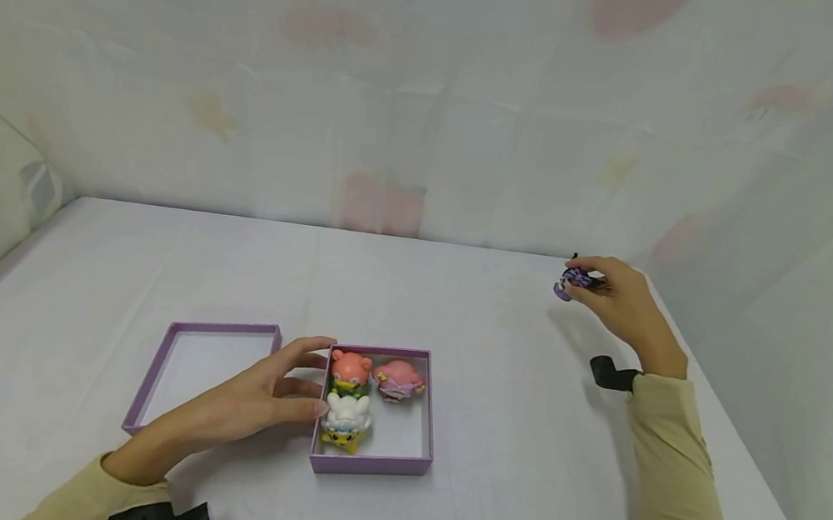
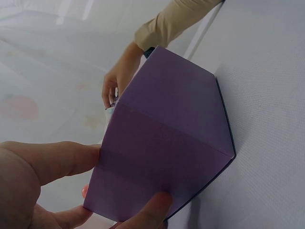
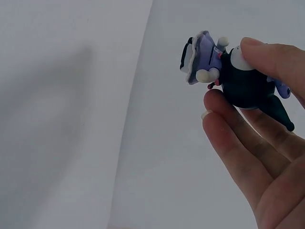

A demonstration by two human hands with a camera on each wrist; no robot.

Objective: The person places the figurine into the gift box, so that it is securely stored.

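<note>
Empty purple lid (image 1: 204, 373) on white table (image 1: 500, 327), floral curtain (image 1: 402, 91) behind.

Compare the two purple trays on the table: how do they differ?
The right tray holds three toy figures; the left tray shows only a bare white floor. The left hand touches the right tray's wall, with its arm lying across the left tray's corner. The right tray looks deeper. Both are square, purple outside, white inside.
</note>
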